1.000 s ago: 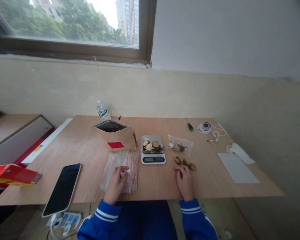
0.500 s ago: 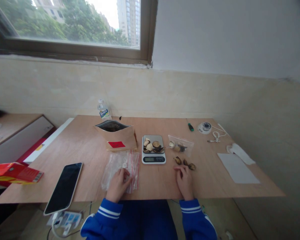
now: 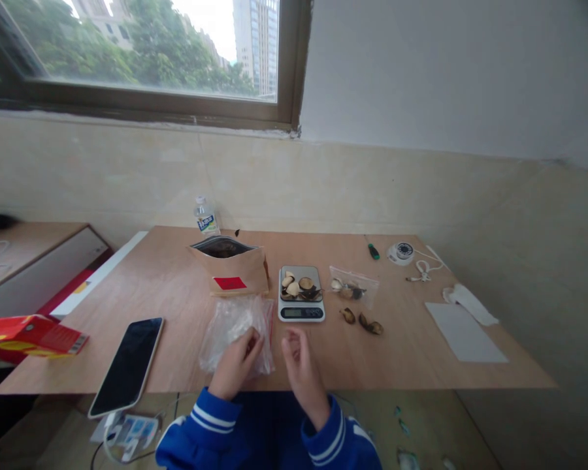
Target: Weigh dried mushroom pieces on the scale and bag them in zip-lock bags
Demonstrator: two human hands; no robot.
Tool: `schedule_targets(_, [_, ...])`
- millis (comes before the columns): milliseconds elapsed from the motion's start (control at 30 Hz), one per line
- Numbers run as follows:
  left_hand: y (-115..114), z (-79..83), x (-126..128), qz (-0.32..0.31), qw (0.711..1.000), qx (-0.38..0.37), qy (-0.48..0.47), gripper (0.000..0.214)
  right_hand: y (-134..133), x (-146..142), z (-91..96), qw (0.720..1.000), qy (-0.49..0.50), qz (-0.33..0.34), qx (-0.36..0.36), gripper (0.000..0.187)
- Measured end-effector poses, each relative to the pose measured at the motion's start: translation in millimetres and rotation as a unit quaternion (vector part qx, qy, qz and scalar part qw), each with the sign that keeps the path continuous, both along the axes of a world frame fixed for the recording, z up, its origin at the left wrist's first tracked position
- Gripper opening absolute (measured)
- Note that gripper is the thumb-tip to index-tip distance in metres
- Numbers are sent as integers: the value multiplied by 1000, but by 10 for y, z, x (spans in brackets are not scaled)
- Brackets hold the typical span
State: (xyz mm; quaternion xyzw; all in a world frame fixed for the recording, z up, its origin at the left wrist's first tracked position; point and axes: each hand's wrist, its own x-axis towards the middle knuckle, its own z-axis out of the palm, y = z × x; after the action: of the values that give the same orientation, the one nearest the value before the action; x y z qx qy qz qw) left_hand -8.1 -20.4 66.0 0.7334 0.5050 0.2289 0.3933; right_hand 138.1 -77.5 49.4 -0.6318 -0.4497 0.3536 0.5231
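My left hand [image 3: 237, 364] rests on a stack of clear zip bags [image 3: 234, 329] with red seal strips, fingers pinched on the top bag. My right hand [image 3: 301, 369] hovers just right of the bags near the table's front edge, fingers curled loosely apart and holding nothing. Behind it a small digital scale [image 3: 301, 312] carries several dried brown and pale slices. More loose slices [image 3: 362, 320] lie on the table to the right, next to a small clear bag [image 3: 353, 286] with slices inside. An open brown paper pouch [image 3: 231, 269] with a red label stands behind the zip bags.
A black phone [image 3: 129, 364] lies at the front left, overhanging the table edge. A water bottle [image 3: 205, 217] stands at the back. A white sheet [image 3: 465, 331], a white cloth, a cable and a round white device [image 3: 402, 250] sit at the right. A red box [image 3: 29, 334] is at the far left.
My right hand has left the loose slices and moved left to beside the zip bags. My left hand has stayed on the bags, gathering the top one.
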Motion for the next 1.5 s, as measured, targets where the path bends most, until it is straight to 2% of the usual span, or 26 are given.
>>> schedule_targets(67, [-93,99,90,-7,994,-8,-109,26,81,-159,-34,997,72,29,-12,35])
schedule_targets(133, [-183,170,154,3,985,-9,-175,27,141,-139,-78,989,131,59,-19,39])
schedule_targets(200, [-249,210,172,58,974,8,-217,28,155,29,-84,985,162,52,-33,43])
schedule_targets(300, [-283,235,136,160,953,43,-255,31,109,400,11,991,131,14,-34,44])
schedule_targets(433, [-256,243,139,169,944,17,-283,35,170,793,162,994,8,106,16,38])
schedule_targets(500, [-246,239,187,171,938,-10,-302,38,327,925,159,988,-118,85,51,37])
schedule_targets(567, [-247,231,248,186,928,-30,-321,39,530,1031,103,957,-279,40,73,37])
schedule_targets(633, [-251,221,306,194,920,-47,-337,39,712,1108,30,913,-402,37,55,36])
schedule_targets(700, [-253,210,354,190,915,-67,-350,38,825,1152,-28,879,-473,46,31,33])
schedule_targets(767, [-248,195,392,182,912,-77,-359,38,858,1172,-52,864,-501,48,23,28])
schedule_targets(833, [-237,176,424,177,912,-79,-361,37,831,1175,-35,868,-494,40,30,25])
schedule_targets(933, [-216,146,458,171,914,-79,-360,36,743,1154,96,904,-423,23,55,26])
schedule_targets(1033, [-201,127,471,154,922,-74,-348,35,649,1083,378,958,-270,15,94,29])
schedule_targets(1100, [-197,126,471,141,932,-56,-330,36,589,995,622,981,-156,19,110,30])
schedule_targets(1200, [-201,141,463,125,943,-24,-306,35,508,812,936,992,-45,80,90,31])
schedule_targets(1267, [-208,155,450,122,947,-5,-297,33,480,694,1024,987,-11,155,50,33])
schedule_targets(1333, [-215,167,430,129,948,11,-291,33,494,620,990,979,-10,201,19,36])
schedule_targets(1367, [-219,171,417,133,948,17,-290,33,520,606,934,980,-23,195,18,37])
schedule_targets(1433, [-223,177,393,142,946,21,-291,34,608,621,771,986,-85,137,45,36])
schedule_targets(1500, [-226,182,375,151,942,16,-298,35,724,668,580,977,-180,81,80,31])
